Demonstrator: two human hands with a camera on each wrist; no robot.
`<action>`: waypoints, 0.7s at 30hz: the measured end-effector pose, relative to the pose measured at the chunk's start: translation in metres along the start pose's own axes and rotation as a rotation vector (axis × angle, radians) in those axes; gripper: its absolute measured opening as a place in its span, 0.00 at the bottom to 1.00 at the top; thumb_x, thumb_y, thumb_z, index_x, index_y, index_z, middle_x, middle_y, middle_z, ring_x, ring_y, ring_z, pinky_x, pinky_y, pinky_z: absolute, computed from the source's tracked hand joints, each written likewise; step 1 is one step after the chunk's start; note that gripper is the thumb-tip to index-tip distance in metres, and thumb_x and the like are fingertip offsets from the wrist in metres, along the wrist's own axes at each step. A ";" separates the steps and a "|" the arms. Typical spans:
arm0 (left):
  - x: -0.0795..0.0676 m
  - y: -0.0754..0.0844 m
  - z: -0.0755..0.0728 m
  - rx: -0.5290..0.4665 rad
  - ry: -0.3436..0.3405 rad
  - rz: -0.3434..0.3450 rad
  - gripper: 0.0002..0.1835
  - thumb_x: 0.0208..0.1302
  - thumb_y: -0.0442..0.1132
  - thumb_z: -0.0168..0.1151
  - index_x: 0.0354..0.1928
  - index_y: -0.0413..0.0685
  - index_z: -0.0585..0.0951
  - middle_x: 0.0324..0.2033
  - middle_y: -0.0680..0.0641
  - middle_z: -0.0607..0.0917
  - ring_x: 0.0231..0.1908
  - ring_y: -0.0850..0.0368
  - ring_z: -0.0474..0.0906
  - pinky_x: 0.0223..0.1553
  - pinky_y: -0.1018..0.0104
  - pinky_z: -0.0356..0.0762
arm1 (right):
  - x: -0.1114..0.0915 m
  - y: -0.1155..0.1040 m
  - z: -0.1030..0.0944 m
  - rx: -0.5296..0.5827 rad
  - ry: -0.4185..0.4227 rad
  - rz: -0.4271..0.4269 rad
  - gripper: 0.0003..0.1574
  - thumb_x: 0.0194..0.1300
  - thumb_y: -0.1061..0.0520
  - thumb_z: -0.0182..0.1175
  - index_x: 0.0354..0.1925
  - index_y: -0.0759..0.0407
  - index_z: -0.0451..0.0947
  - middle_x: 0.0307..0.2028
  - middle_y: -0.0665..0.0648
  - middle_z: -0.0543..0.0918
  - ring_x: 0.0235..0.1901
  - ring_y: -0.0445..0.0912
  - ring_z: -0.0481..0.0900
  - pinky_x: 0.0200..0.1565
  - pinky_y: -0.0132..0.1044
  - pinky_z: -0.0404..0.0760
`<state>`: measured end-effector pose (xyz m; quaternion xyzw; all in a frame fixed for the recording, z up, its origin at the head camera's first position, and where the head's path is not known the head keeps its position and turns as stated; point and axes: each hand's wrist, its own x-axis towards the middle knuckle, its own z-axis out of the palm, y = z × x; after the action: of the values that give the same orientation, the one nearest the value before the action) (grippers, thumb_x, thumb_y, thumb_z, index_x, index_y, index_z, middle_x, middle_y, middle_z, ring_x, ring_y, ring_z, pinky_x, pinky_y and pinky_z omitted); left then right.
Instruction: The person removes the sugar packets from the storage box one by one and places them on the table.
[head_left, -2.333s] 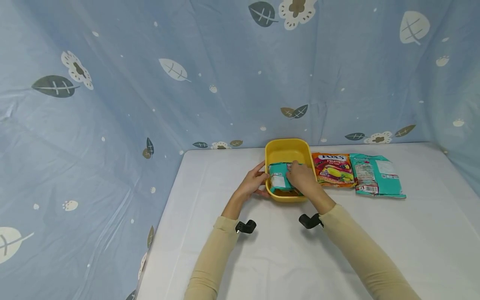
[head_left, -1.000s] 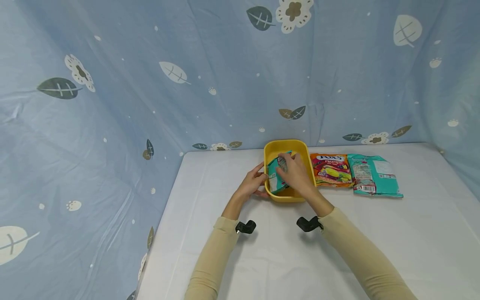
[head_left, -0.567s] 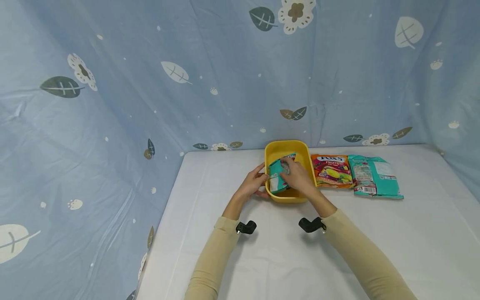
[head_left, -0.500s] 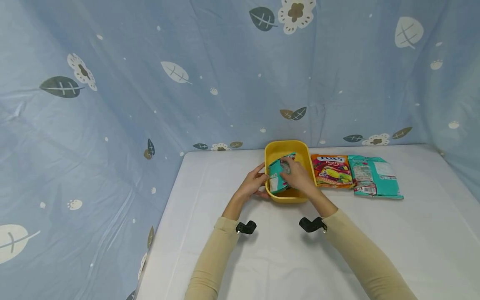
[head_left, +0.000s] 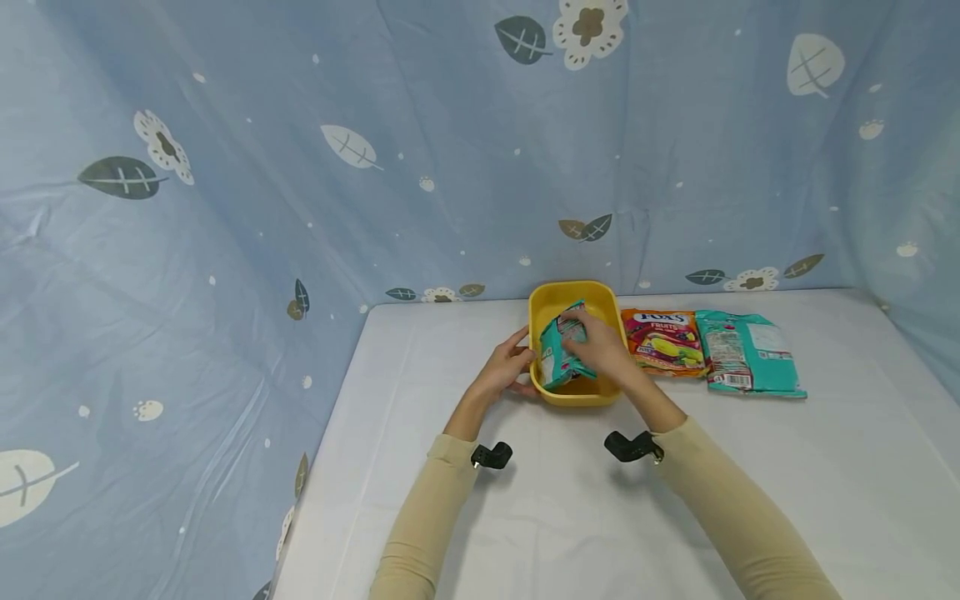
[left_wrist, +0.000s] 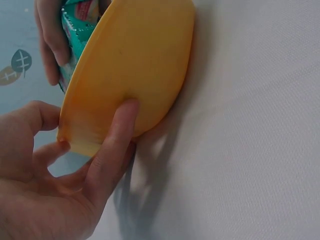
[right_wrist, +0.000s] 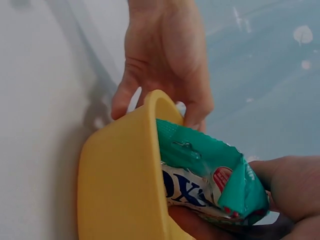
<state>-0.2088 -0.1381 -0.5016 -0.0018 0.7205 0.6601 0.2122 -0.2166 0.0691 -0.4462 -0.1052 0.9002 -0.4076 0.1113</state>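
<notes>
My left hand (head_left: 504, 368) holds the left side of a yellow plastic bin (head_left: 573, 400). In the left wrist view, one finger (left_wrist: 122, 127) presses against the bin's outer wall, and other fingertips are at its rim. My right hand (head_left: 606, 352) reaches into the bin and grips a teal candy bag (head_left: 553, 354). Its thumb and fingers lie on either side of the bag, which stands slanted and partly out of the bin. The right wrist view shows the bag's crimped end and part of its dark blue lettering; its lower part is hidden by the bin wall.
Just right of the bin lies an orange and red Fox's Fruits candy bag (head_left: 666, 342). Beside that, another teal bag (head_left: 753, 354) lies with its printed back up. A white cloth covers the table (head_left: 540, 517), and a blue patterned curtain (head_left: 450, 125) hangs behind and at left.
The teal bag in the bin lay crosswise; my right hand has turned it to a slant with its far end raised. My left hand has stayed at the bin's side.
</notes>
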 end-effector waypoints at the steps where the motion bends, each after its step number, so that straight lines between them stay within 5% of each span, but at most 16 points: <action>1: 0.000 0.000 0.000 -0.001 0.001 -0.001 0.34 0.72 0.40 0.50 0.77 0.65 0.54 0.63 0.38 0.73 0.53 0.44 0.82 0.35 0.45 0.89 | -0.001 -0.001 -0.001 0.001 0.000 -0.007 0.32 0.71 0.55 0.57 0.70 0.54 0.63 0.65 0.67 0.70 0.50 0.59 0.75 0.55 0.56 0.83; 21: -0.001 0.001 0.001 -0.004 0.013 -0.025 0.34 0.71 0.41 0.53 0.76 0.68 0.56 0.63 0.39 0.73 0.50 0.47 0.83 0.33 0.47 0.89 | -0.010 0.002 -0.020 0.080 0.006 -0.008 0.32 0.71 0.51 0.58 0.70 0.52 0.66 0.65 0.66 0.71 0.55 0.61 0.72 0.64 0.62 0.75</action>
<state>-0.2079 -0.1372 -0.5008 -0.0156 0.7204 0.6590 0.2158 -0.2131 0.0876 -0.4341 -0.1032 0.8830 -0.4441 0.1112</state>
